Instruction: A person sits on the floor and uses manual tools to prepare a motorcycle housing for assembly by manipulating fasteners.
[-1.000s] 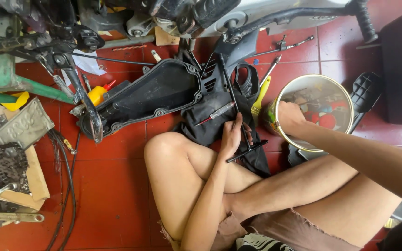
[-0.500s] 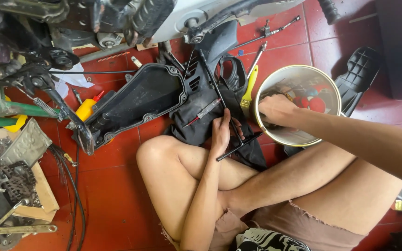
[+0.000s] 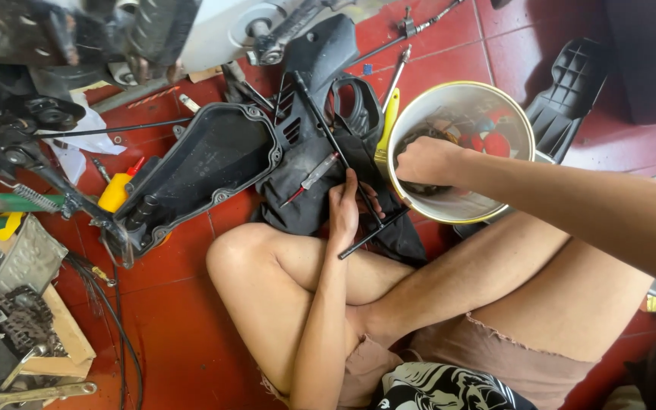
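Observation:
I sit cross-legged on a red tiled floor. My left hand point(image 3: 345, 206) rests on a black plastic panel point(image 3: 309, 137) in front of my knee, fingers curled round its edge beside a thin black rod point(image 3: 373, 228). A red-handled screwdriver point(image 3: 310, 181) lies on the panel just left of that hand. My right hand point(image 3: 427, 161) reaches into a white bucket point(image 3: 449, 216) with a yellow rim that holds several small red and dark parts. Its fingertips are hidden among them.
A long black engine cover point(image 3: 206, 163) lies to the left, next to a yellow bottle point(image 3: 115, 191). A yellow-handled screwdriver point(image 3: 389, 121) leans by the bucket. Scooter parts, cables and tools crowd the left side point(image 3: 17, 304). Another black plastic piece point(image 3: 571, 91) lies at the right.
My right hand has gone from the bucket's left rim down into the bucket. My left hand has stayed on the black panel. The view has shifted a little.

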